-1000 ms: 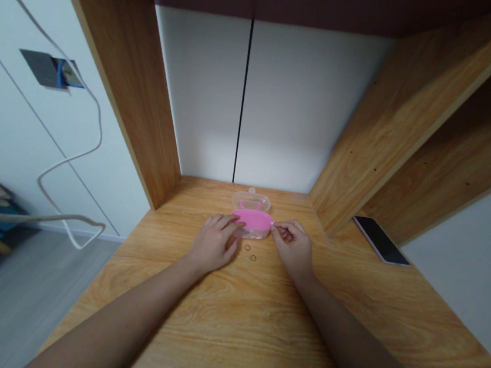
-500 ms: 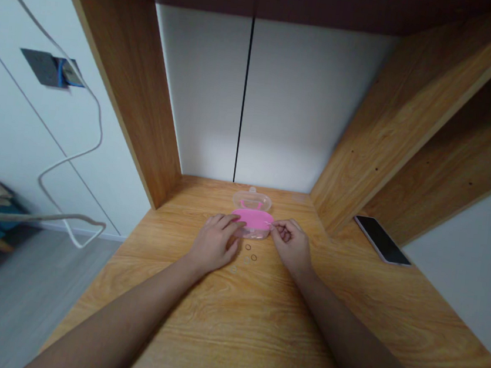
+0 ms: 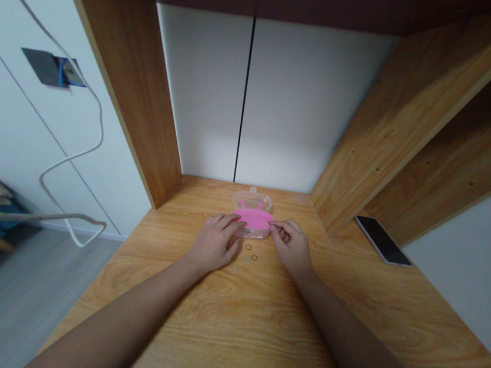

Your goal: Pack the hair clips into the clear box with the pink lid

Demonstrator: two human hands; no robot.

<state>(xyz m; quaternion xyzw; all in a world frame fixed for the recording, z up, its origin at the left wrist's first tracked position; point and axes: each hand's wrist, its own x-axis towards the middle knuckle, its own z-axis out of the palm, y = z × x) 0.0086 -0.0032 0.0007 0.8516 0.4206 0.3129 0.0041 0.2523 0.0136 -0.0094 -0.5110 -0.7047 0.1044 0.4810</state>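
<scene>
A small clear plastic box [image 3: 259, 234] sits on the wooden desk, with its transparent lid [image 3: 251, 198] tipped back behind it. A pink oval insert [image 3: 254, 217] lies over the box. My left hand [image 3: 215, 244] rests at its left side, fingers stretched out and touching the pink insert. At the right end, my right hand [image 3: 294, 247] is closed in a pinch beside the insert; whatever is between its fingertips is too small to name. In front of the box lie a dark small ring [image 3: 248, 247], another dark ring [image 3: 254, 257] and faint pale rings [image 3: 234, 270].
A phone [image 3: 382, 240] lies on the desk at the right, by a wooden upright panel [image 3: 379, 134]. Another wooden panel [image 3: 135, 100] stands at the left. A white cable [image 3: 100, 126] hangs in front of the wall, past an open socket [image 3: 65, 72].
Both hands keep almost the same place at the box. The fingertips of my right hand have shifted very slightly at the insert's right end.
</scene>
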